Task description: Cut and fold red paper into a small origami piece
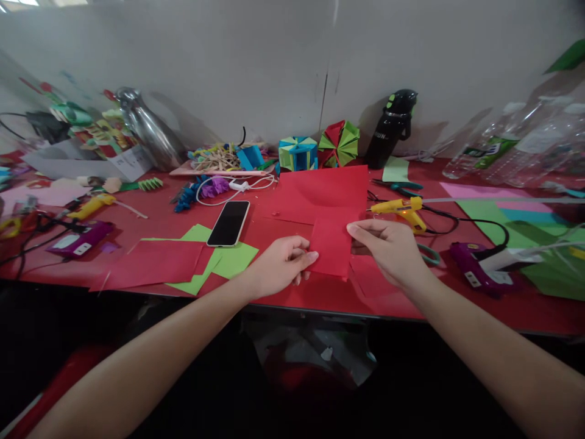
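Observation:
A small rectangle of red paper (331, 247) is held up a little over the front part of the red table. My left hand (284, 262) pinches its left edge between thumb and fingers. At the upper right edge, my right hand (384, 244) grips the same paper with thumb and fingertips. Behind it lies a larger red sheet (320, 189), slightly curled. To the left of my left hand are green paper sheets (237, 259) and another red sheet (155, 263). A phone (229, 224) rests partly on the green paper.
A yellow glue gun (402, 211) lies beyond my right hand, near a purple power strip (484, 268) with cables. At the back stand a black bottle (390, 129), a steel jug (148, 131), folded paper shapes (298, 153) and several plastic bottles (525, 143). The table's front edge (320, 312) runs below my hands.

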`<state>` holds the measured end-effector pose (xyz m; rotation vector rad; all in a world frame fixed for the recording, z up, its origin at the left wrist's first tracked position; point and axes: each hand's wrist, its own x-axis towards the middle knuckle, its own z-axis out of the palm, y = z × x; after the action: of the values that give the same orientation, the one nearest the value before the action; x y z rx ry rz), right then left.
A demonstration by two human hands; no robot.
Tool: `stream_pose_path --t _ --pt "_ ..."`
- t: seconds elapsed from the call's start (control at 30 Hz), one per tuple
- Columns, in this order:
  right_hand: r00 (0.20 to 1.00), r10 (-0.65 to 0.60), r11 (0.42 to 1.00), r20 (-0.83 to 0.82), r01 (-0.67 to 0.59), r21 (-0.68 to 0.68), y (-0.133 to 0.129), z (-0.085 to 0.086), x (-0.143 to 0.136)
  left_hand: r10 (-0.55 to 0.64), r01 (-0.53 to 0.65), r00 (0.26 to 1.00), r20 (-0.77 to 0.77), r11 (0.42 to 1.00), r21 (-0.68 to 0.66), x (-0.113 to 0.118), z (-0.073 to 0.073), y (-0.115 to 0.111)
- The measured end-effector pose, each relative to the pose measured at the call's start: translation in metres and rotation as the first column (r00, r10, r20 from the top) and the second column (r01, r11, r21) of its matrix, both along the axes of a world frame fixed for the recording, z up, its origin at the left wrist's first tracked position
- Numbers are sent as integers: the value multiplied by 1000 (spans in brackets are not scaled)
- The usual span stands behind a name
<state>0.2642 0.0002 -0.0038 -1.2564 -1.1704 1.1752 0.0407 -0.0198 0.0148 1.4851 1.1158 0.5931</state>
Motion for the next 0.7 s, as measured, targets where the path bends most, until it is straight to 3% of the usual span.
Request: stream_pose_path --t 0.1,0.2,0.3,0.47,0.57,0.7 --pt "999 16 999 39 -17 32 -2 1 -1 -52 52 999 -13 998 -36 0 0 -3" --pt "996 46 996 76 -52 75 -6 3 -2 -71 76 995 69 994 -75 0 0 -5" --pt "987 93 987 129 -109 122 -11 4 -4 -1 -1 993 116 1000 10 -1 -1 -5" --pt "984 112 979 136 -133 157 -17 4 -7 83 -86 996 43 992 95 -3 -5 -1" --pt "979 175 976 102 -187 113 -21 6 -10 162 -170 985 60 971 170 -4 -5 -1" --pt "915 390 920 108 -383 -79 -28 10 -14 222 -242 969 110 947 213 -3 -3 -1"
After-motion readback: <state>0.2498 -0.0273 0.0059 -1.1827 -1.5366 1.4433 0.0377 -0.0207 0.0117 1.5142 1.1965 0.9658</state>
